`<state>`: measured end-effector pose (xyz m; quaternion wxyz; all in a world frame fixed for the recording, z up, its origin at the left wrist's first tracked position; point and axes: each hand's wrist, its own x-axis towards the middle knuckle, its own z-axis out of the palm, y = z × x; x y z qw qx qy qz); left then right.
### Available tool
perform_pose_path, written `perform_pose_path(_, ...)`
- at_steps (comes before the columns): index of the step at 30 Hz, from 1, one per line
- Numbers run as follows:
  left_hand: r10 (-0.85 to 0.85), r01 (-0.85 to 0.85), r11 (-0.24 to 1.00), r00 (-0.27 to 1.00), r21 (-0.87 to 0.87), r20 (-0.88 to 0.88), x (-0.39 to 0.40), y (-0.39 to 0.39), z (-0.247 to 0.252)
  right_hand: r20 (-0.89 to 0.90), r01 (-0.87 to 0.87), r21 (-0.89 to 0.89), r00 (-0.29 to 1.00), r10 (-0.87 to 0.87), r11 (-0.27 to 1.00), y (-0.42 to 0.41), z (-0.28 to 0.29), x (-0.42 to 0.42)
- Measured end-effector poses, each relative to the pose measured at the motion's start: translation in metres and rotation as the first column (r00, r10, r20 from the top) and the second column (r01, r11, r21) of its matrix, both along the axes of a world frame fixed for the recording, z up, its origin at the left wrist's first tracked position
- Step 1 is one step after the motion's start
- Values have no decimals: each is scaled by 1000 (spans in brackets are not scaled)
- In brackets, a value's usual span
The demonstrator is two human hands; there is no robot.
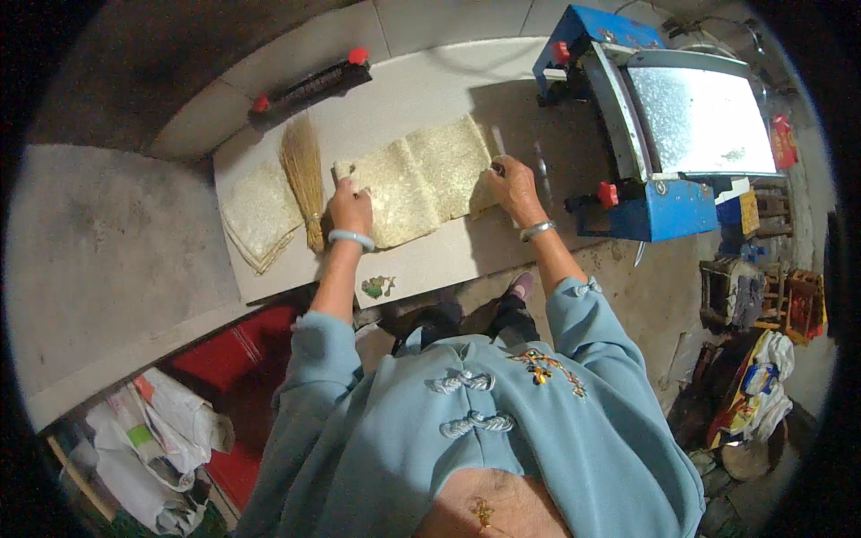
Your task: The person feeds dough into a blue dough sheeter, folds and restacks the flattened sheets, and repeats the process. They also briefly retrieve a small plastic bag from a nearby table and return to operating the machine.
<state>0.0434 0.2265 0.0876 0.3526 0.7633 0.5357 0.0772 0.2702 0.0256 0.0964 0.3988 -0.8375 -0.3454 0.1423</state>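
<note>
A mottled pale-yellow sheet, apparently dough (403, 181), lies across the pale board (430, 259) with a crease across its middle. My left hand (350, 210) grips its left end, thumb on top, where the edge is ragged and folded. The sheet's right end is pinched in my right hand (516, 188), close to the blue machine. Just left of my left hand lies a straw whisk broom (301, 171), bristles pointing away from me. Beyond it rests a stack of similar folded sheets (261, 212).
To the right stands a blue machine, apparently a dough roller (679, 214), with red knobs and a shiny metal tray (699, 121). A black bar attachment with red knobs (313, 89) lies at the back. Green scraps (378, 287) sit near the front edge. White bags (151, 444) are at lower left.
</note>
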Motion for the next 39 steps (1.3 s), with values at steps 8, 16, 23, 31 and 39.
perform_pose_path(8,44,1,968,984,252,-173,-11,-46,13,292,-148,-50,944,156,988,16,22,-30)
perform_pose_path(16,182,-175,982,977,69,-107,-4,-17,0,71,80,-125,995,-71,989,7,-11,9)
perform_pose_path(23,209,-172,958,967,-231,146,-19,0,-52,-236,81,-350,957,-172,933,20,-10,25)
perform_pose_path(31,141,-36,969,895,-246,424,-27,-19,77,58,4,-146,998,4,989,-21,-1,59)
perform_pose_path(39,174,-68,963,895,-262,411,-62,-1,92,619,411,-782,431,657,468,-60,-115,106)
